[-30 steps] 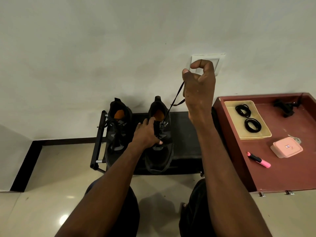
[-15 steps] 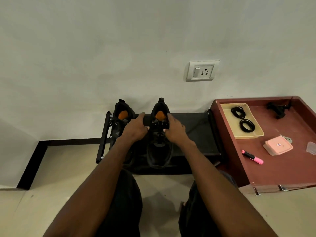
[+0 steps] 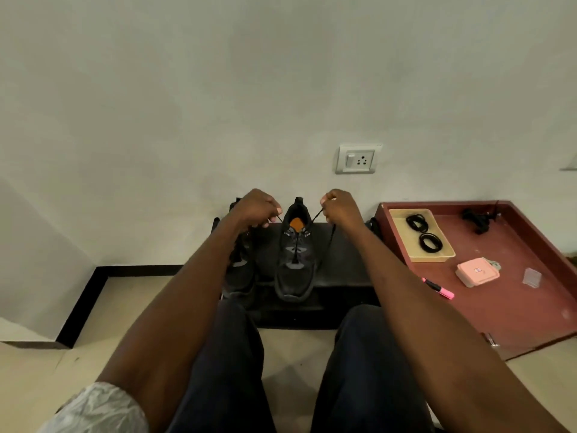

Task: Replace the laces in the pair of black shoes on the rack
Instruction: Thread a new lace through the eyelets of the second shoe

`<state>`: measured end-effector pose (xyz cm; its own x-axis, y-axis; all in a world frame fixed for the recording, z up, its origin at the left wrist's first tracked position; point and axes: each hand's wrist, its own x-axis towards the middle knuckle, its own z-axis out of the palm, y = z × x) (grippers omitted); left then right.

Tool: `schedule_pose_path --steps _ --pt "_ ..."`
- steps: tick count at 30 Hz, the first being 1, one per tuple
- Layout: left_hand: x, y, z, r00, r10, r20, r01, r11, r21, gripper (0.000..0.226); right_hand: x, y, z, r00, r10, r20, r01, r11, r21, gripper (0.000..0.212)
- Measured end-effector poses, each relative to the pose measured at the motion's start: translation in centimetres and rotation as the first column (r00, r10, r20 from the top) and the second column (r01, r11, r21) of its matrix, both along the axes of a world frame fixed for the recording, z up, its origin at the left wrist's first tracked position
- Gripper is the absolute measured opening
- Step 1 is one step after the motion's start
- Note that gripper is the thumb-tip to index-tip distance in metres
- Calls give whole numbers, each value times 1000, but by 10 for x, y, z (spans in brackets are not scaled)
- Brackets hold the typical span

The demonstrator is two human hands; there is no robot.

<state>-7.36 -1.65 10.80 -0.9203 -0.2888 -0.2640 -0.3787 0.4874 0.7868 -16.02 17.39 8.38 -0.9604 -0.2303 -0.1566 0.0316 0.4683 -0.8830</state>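
Your left hand (image 3: 256,207) and right hand (image 3: 342,207) each pinching one black lace end (image 3: 316,214), two black shoes (image 3: 295,260) on rack (image 3: 346,270), two coiled laces (image 3: 431,242) in tray (image 3: 437,259)

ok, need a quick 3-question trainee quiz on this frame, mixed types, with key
1. True or false: the left hand and the right hand each pinch an end of the black lace above the right shoe.
2. Multiple choice: the two coiled black laces lie in A) the cream tray, B) the pink box, C) the shoe rack.
3. Fill in: the pink highlighter lies on the ____ table.

Key: 1 true; 2 A; 3 red
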Motion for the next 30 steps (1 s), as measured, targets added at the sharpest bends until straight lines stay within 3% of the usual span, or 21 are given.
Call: schedule_pose_path --steps 5,11,14,18,21,26,30 --pt "7 6 69 979 160 -125 -107 930 352 12 18 6 81 994 41 106 -11 964 -265 18" --pt "14 15 134 953 209 -218 -2 726 687 28 30 8 153 948 238 212 -34 736 -676 28" --pt "15 18 142 942 189 -276 81 672 736 34 31 4 169 940 294 172 -91 702 -706 33" --pt "10 22 148 900 194 -391 40 855 517 21 35 -3 175 966 253 -56 -245 821 -515 20" --pt "7 22 148 878 170 -448 -9 940 340 16 37 -7 176 969 178 -169 -231 896 -379 11" --pt "9 26 150 840 87 -536 -29 993 114 15 34 -14 171 932 41 -361 -129 966 -224 17" --pt "4 26 149 818 38 -574 -102 992 -79 9 34 -17 175 915 19 -402 -116 969 -218 7"
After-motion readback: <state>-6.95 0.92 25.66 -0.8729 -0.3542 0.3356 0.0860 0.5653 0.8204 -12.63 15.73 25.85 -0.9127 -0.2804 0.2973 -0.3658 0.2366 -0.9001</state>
